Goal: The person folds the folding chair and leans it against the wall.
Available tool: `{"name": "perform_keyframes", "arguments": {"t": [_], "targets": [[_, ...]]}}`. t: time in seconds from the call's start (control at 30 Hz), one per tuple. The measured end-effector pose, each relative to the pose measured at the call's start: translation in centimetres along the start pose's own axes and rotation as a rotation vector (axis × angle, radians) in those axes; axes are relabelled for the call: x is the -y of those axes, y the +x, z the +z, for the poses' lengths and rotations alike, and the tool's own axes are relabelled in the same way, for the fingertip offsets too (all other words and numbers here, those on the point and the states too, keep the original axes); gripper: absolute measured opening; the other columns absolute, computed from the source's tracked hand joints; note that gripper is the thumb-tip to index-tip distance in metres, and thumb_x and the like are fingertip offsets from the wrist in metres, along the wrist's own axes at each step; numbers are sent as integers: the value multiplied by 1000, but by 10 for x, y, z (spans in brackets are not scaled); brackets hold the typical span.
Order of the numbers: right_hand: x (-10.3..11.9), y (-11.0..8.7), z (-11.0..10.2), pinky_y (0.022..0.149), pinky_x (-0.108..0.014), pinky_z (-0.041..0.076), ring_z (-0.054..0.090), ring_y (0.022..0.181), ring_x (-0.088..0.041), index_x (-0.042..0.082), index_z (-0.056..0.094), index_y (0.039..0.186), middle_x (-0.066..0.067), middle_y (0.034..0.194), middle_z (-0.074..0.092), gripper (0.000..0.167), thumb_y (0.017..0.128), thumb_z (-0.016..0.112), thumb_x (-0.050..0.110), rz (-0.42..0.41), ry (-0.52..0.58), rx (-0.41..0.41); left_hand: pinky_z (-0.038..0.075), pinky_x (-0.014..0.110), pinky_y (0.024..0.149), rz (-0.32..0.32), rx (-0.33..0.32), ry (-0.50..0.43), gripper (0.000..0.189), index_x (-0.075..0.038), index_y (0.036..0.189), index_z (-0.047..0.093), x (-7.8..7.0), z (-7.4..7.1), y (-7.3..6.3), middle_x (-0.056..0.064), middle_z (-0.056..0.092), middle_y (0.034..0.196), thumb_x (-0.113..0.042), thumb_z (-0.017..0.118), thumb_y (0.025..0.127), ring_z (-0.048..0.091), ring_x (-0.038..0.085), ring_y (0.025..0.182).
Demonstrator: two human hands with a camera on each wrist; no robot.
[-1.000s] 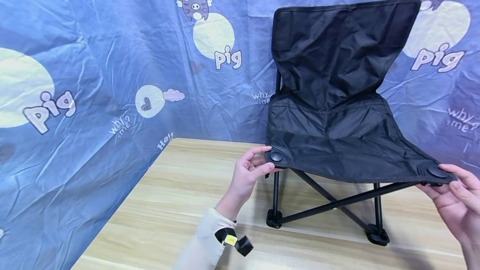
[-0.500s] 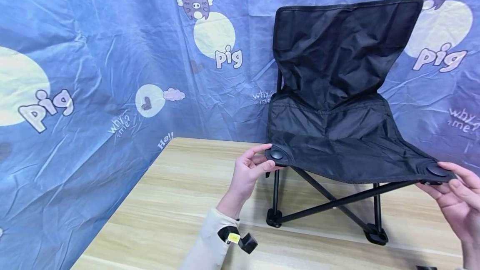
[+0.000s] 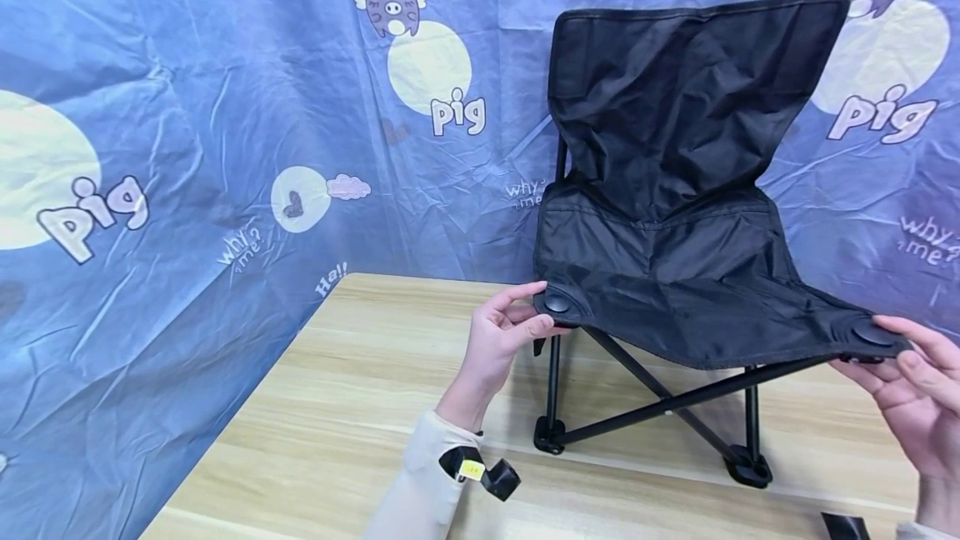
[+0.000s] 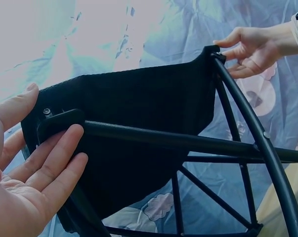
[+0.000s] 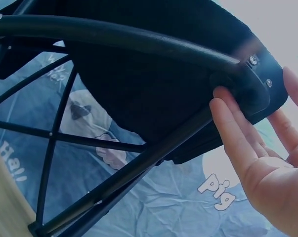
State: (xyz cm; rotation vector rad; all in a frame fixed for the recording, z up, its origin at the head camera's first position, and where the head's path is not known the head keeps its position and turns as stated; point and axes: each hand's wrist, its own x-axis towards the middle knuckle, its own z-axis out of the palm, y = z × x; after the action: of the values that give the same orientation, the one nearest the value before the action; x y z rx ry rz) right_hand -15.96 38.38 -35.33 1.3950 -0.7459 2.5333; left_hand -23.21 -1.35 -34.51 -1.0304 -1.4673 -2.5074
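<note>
A black folding chair (image 3: 675,273) with a fabric seat and backrest stands unfolded on the wooden table. My left hand (image 3: 498,340) grips the seat's front left corner, its thumb at the front edge and forefinger by the round cap. At the front right corner my right hand (image 3: 915,390) holds on the same way. Seen from below in the left wrist view, the left fingers (image 4: 60,153) lie under the plastic corner joint (image 4: 60,123). In the right wrist view, fingertips (image 5: 223,106) touch the underside near the other corner, where the tubes (image 5: 153,42) meet.
The wooden table (image 3: 337,382) lies under the chair, its left edge running diagonally. A blue curtain (image 3: 225,107) with pig prints hangs close behind the backrest. Crossed legs (image 3: 667,407) end in black plastic feet (image 3: 551,436). A wrist camera (image 3: 498,477) juts from the left sleeve.
Both hands have risen very slightly with the seat's front corners. The grips are unchanged, and the strap piece by the right wrist has come further into the head view.
</note>
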Motion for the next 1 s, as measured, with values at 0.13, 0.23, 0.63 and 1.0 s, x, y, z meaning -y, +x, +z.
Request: {"name": "perform_keyframes", "arguments": {"t": [0.13, 0.23, 0.63, 1.0], "targets": [[-1, 1, 1, 102, -59, 44, 57, 113, -54, -30, 31, 134, -46, 131, 46, 46, 98, 7, -14, -9, 9, -29, 58, 38, 86, 1, -5, -13, 58, 5, 126, 61, 1, 2, 1, 11, 75, 98, -24, 84, 81, 74, 23, 79], [-2, 2, 1, 101, -60, 44, 55, 115, -56, -30, 31, 134, -47, 132, 44, 46, 98, 7, -14, -18, 28, -44, 58, 39, 86, 4, -8, -20, 58, 1, 125, 63, 1, 3, 2, 7, 75, 97, -27, 84, 80, 74, 23, 79], [-3, 9, 7, 97, -58, 48, 58, 110, -55, -31, 33, 132, -47, 127, 48, 46, 97, 7, -15, -31, -46, -59, 57, 47, 86, 26, -23, -23, 64, 20, 130, 47, -2, 7, 5, 41, 63, 103, -11, 79, 84, 74, 24, 78], [-1, 11, 9, 95, -56, 50, 57, 115, -51, -29, 36, 133, -43, 129, 50, 46, 98, 9, -15, -25, -94, -117, 58, 46, 85, 23, -40, -28, 60, 21, 130, 47, -2, 10, 7, 44, 60, 105, -3, 76, 83, 74, 24, 77]]}}
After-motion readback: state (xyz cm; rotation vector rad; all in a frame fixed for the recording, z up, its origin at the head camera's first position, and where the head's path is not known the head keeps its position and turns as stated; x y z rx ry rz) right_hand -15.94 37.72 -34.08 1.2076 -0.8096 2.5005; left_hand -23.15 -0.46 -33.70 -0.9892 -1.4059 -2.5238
